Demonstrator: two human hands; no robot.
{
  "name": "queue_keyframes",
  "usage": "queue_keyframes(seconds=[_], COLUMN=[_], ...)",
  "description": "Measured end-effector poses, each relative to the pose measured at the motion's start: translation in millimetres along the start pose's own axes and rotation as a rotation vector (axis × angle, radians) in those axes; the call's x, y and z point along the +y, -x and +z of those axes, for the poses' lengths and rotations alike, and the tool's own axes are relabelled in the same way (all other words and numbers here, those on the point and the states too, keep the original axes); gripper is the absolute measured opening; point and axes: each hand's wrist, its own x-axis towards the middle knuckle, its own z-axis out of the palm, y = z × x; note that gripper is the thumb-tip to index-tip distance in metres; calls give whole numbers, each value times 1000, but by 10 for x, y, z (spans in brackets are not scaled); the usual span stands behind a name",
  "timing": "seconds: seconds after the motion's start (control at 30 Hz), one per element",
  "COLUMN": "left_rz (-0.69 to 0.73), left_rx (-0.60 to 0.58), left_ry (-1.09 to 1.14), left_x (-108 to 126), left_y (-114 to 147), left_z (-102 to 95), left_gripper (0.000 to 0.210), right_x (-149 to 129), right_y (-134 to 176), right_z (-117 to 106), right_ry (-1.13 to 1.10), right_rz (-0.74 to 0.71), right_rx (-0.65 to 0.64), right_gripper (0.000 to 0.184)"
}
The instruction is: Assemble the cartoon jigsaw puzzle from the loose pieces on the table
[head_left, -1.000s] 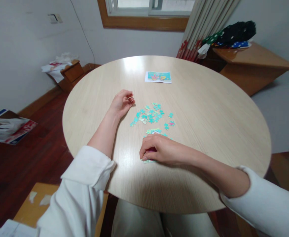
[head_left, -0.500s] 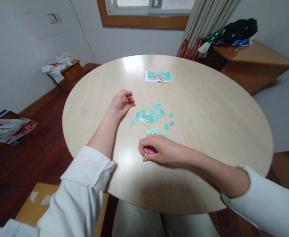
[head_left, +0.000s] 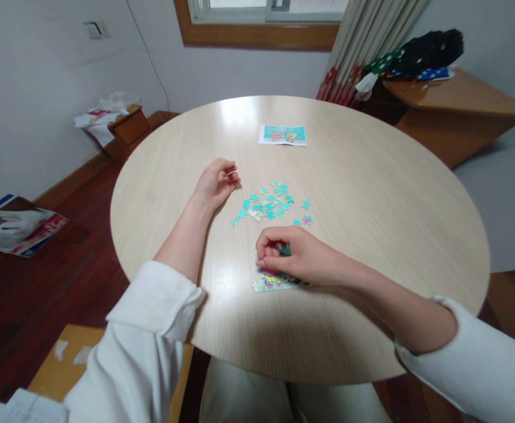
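My right hand [head_left: 290, 252] is over a partly joined jigsaw puzzle [head_left: 265, 284] near the front of the round table and covers much of it. Its thumb and fingers are pinched together; whatever they hold is hidden. Yellow, pink and pale green parts of the puzzle show below the hand. To the left, my left hand [head_left: 216, 183] rests on its side on the table, fingers loosely curled and apart, a ring on one of them, holding nothing. Loose turquoise puzzle pieces [head_left: 268, 205] lie in a cluster between the hands, with several more to the right.
A picture sheet [head_left: 282, 136] with cartoon figures lies farther back on the round table [head_left: 372, 194]. Behind the table, a curtain [head_left: 363, 47] hangs by the window. A wooden cabinet [head_left: 460, 106] with cloths on top stands at the right, and a cardboard box [head_left: 70, 358] at the lower left.
My right hand has moved up and slightly right, away from the puzzle's lower left edge, uncovering its lower part and covering its upper part. My left hand has stayed put.
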Motion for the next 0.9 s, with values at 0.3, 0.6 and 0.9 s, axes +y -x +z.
queue_keyframes(seconds=[0.3, 0.6, 0.9], left_rz=[8, 5, 11], left_rx=[0, 6, 5], left_ry=[5, 11, -9], left_x=[-13, -12, -5], left_y=[-15, -7, -3], left_z=[-16, -14, -14], left_gripper=[28, 27, 28], right_x=[99, 35, 25], right_y=[22, 74, 92], right_z=[-298, -129, -94], right_ry=[450, 452, 497], right_rz=[-212, -313, -312], right_rx=[252, -125, -145], right_gripper=[18, 31, 31])
